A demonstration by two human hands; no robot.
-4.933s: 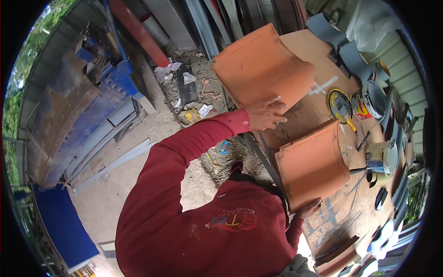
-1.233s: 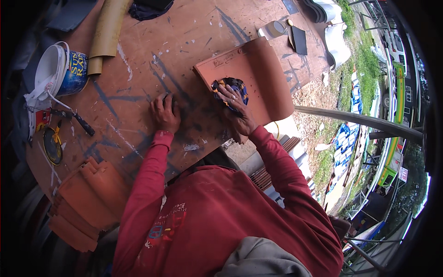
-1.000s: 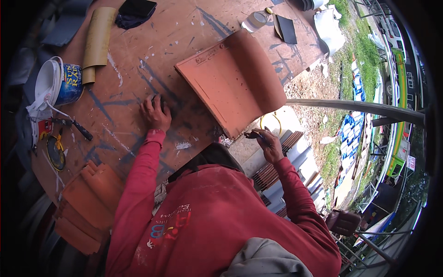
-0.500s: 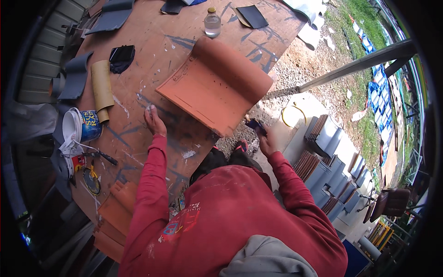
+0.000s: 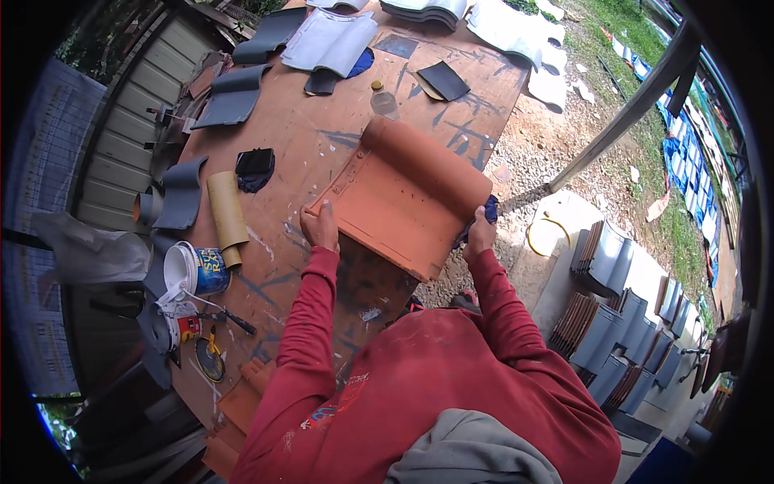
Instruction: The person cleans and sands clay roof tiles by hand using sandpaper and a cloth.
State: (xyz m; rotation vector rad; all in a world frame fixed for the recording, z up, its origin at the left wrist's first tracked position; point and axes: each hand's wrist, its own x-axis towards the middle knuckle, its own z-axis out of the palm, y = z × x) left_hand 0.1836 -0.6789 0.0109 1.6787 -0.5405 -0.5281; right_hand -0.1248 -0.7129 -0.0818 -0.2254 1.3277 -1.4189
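An orange clay roof tile [image 5: 403, 206] with one rounded raised side lies before me over the wooden table. My left hand [image 5: 322, 228] is closed on its left corner, thumb on the upper face. At the opposite edge, my right hand [image 5: 481, 234] holds a crumpled dark blue cloth [image 5: 491, 211] pressed against the tile's side. Part of the cloth is hidden behind the fingers. Whether the tile rests fully on the table or is slightly raised, I cannot tell. Just beyond it stands a clear glass bottle [image 5: 384, 102] with a gold cap.
The wooden table [image 5: 274, 202] carries a yellow sandpaper roll [image 5: 226, 211], a phone [image 5: 255, 164] on dark cloth, a white-and-blue paint bucket [image 5: 193, 269] and black sandpaper [image 5: 443, 81]. Grey tiles [image 5: 234, 97] line its left side. Stacked tiles [image 5: 592, 323] sit on the ground at right, near a slanted post [image 5: 621, 113].
My left hand has moved from beside the tile onto its left corner. My right hand has brought the cloth up against the tile's right edge. The view has shifted.
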